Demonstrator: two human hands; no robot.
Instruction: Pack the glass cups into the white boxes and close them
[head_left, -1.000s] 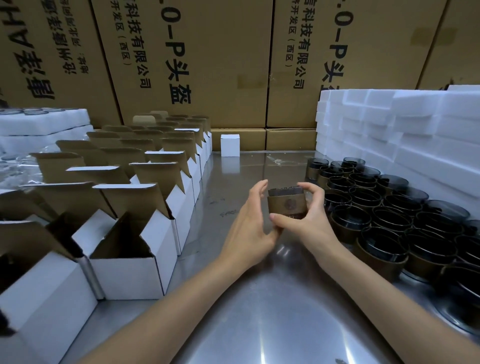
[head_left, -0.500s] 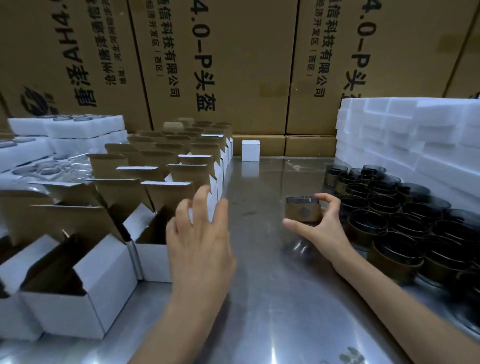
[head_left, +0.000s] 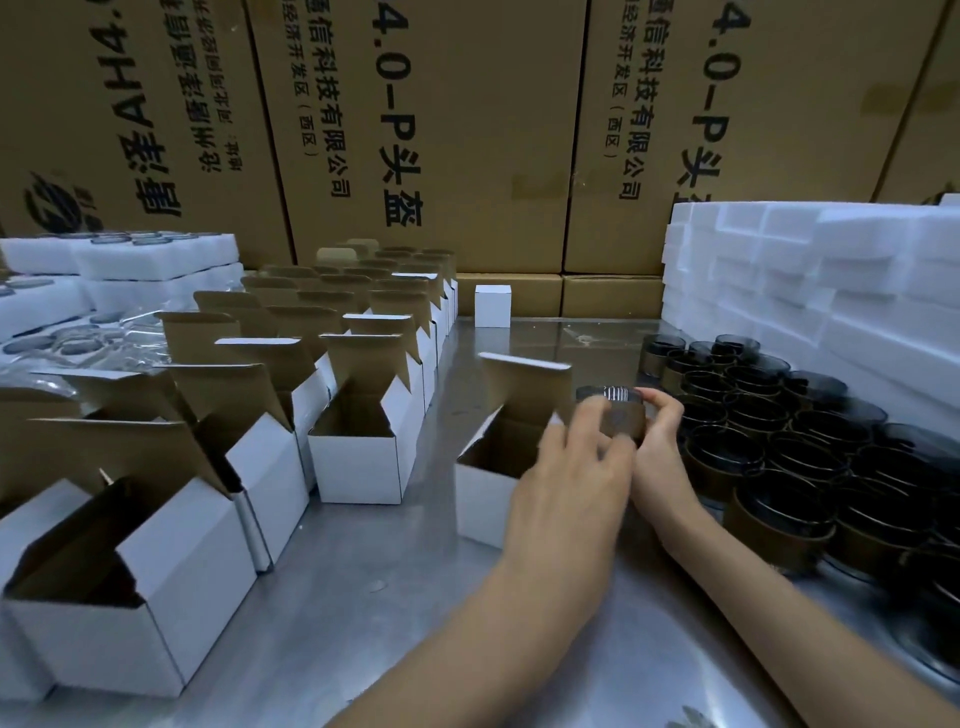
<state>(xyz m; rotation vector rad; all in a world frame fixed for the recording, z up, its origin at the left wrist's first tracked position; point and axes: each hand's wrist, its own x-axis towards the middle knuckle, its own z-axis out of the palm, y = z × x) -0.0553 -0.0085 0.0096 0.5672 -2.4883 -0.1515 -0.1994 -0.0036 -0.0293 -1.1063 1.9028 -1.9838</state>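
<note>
The right hand (head_left: 657, 457) pinches a glass cup (head_left: 618, 413) between thumb and fingers, held just right of an open white box (head_left: 485, 499) standing alone on the steel worktop (head_left: 395, 571). The left hand (head_left: 571, 483) covers that box's right side; whether it grasps the box, I cannot tell. More cups (head_left: 779, 447) cluster at right, open boxes (head_left: 260, 441) at left.

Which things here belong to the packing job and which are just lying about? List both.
Job:
glass cup held in right hand
open white box at left hand
unpacked cups
open boxes in rows
closed white box

Lying about:
foam blocks
brown cartons
steel table
</note>
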